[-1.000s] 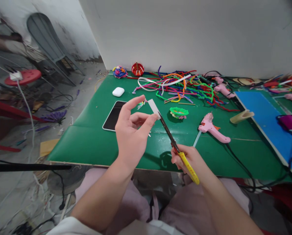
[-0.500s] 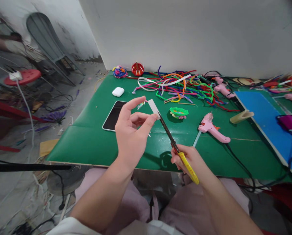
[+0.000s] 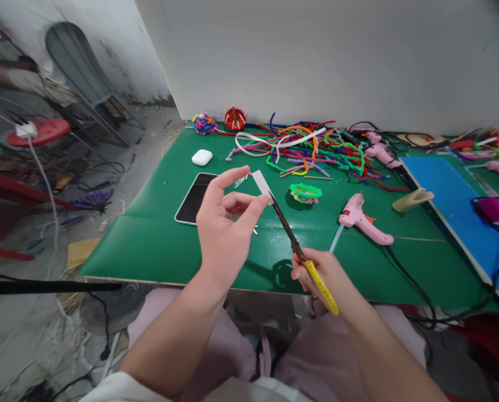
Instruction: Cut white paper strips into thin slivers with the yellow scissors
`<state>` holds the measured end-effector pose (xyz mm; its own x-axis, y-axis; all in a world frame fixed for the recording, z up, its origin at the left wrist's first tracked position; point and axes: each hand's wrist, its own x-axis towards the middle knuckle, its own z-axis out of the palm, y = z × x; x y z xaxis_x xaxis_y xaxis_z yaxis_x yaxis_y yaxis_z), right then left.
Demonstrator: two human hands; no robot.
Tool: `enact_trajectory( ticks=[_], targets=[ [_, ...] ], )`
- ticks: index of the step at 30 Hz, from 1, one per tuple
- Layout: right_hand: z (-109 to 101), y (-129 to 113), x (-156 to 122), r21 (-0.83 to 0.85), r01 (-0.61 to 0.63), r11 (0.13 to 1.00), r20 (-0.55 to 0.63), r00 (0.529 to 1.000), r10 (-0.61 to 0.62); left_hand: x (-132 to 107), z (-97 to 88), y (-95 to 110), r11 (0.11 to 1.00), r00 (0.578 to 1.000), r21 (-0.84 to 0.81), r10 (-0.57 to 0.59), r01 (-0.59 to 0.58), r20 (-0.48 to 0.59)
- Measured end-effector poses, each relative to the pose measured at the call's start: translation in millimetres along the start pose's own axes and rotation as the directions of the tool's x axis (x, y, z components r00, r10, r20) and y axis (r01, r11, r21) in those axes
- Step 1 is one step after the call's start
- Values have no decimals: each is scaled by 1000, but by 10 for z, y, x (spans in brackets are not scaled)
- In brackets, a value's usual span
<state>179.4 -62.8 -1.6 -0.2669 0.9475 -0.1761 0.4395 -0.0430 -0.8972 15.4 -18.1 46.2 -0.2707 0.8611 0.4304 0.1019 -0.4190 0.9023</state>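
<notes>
My left hand (image 3: pixel 224 223) is raised over the green table (image 3: pixel 157 234), pinching a small white paper strip (image 3: pixel 261 183) between thumb and fingers, index finger stretched out. My right hand (image 3: pixel 322 273) grips yellow-handled scissors (image 3: pixel 300 251); their dark blades point up-left and meet the lower end of the strip. A small green pipe-cleaner piece (image 3: pixel 306 192) lies on the table just beyond the blades.
A black phone (image 3: pixel 195 196) and a white earbud case (image 3: pixel 201 157) lie at the left. A tangle of coloured pipe cleaners (image 3: pixel 312 148) fills the back. A pink glue gun (image 3: pixel 364 220) lies to the right, its cord trailing off. A blue board (image 3: pixel 454 206) covers the right side.
Almost nothing differs. The scissors and my right hand have shifted very slightly left, the blades staying at the strip's lower end.
</notes>
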Motion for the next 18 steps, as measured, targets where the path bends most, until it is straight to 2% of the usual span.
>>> enact_trajectory(
  ticks=[11,18],
  targets=[
    [18,14,3,13,-40,999,20,999,40,2,7,0,1000,1000,13,-8,8,-12],
    [15,22,8,-16,-21,1000,-4,1000,21,4,6,5,1000,1000,7,-13,13,-2]
  ],
)
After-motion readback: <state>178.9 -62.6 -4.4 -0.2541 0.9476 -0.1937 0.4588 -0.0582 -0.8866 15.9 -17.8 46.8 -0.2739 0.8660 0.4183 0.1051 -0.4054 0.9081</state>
